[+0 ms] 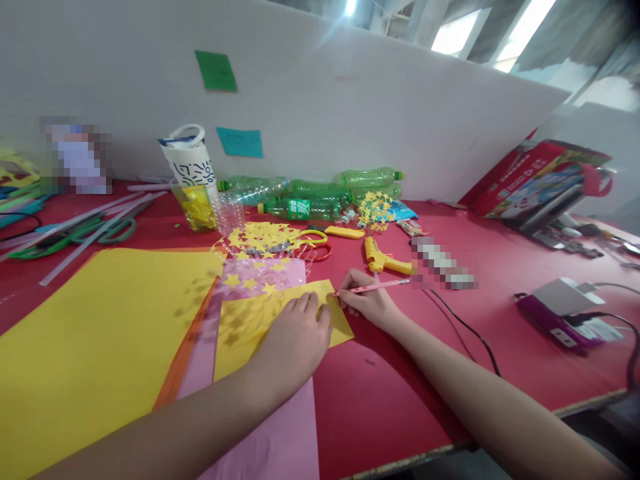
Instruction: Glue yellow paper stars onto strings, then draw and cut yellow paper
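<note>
My right hand (367, 300) grips a pink pencil (383, 285), with the point touching the upper right part of a small yellow paper sheet (240, 327). My left hand (300, 327) rests on that sheet, fingers laid over it and pressing it down; anything under the fingertips is hidden. Pink paper (270, 440) lies partly beneath the yellow sheet. Beyond my hands are cut-out yellow stars (260, 237), some heaped and a few loose on the pink paper. Scissors with yellow and red handles (317, 245) lie beside the heap.
A yellow glue gun (387, 259) and a yellow cutter (345, 232) lie behind my right hand. Green plastic bottles (305, 208) line the wall. Large yellow sheets (100, 320) cover the left side. A purple power bank-like box (555, 323) with cables sits right.
</note>
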`<state>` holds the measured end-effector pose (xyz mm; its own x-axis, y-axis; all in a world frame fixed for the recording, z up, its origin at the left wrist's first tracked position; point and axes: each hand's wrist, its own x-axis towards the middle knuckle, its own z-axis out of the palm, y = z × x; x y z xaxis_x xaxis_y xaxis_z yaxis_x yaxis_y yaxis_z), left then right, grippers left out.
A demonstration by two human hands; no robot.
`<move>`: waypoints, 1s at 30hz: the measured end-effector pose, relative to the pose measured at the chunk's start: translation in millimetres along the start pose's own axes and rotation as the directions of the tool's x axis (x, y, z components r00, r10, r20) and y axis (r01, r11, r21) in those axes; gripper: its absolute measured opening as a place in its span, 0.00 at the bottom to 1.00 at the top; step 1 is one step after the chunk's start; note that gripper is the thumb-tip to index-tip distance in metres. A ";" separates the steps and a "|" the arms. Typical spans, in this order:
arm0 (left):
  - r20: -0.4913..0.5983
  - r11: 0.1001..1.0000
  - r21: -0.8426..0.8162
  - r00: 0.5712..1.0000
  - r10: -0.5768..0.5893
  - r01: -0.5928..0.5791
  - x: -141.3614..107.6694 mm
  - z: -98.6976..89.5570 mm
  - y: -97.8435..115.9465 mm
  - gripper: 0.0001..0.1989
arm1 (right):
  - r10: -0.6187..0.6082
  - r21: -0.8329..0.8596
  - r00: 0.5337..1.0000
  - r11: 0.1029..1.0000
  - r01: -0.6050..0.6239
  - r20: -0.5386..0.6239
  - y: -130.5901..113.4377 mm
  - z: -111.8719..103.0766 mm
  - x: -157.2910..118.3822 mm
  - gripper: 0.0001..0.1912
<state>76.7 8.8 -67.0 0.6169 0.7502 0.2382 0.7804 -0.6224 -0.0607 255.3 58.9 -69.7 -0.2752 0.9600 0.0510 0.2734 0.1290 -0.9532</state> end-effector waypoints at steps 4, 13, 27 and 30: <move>-0.026 1.000 -0.016 1.000 0.006 -0.006 0.3 2.2 -0.2 0.13 | -0.001 0.006 1.000 1.000 0.001 -0.016 1.6 0.6 0.7 0.04; -0.020 0.999 0.037 0.999 0.037 -0.037 -0.8 3.2 -0.7 0.14 | -0.011 -0.022 1.000 1.000 0.010 -0.029 1.3 0.0 0.2 0.04; 0.058 0.999 0.002 0.997 0.053 -0.053 0.2 -4.7 -0.7 0.13 | -0.051 -0.100 0.998 0.994 0.047 -0.041 4.3 -2.5 2.3 0.05; 0.083 0.999 -0.025 0.996 0.043 -0.041 1.2 -7.6 -0.5 0.13 | -0.050 -0.093 0.998 0.995 0.046 -0.034 4.7 -1.8 1.1 0.05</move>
<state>76.3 8.3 -59.3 0.6561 0.7389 0.1536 0.7517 -0.6579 -0.0459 257.9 61.0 -73.7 -0.2566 0.9604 0.1084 0.3451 0.1958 -0.9179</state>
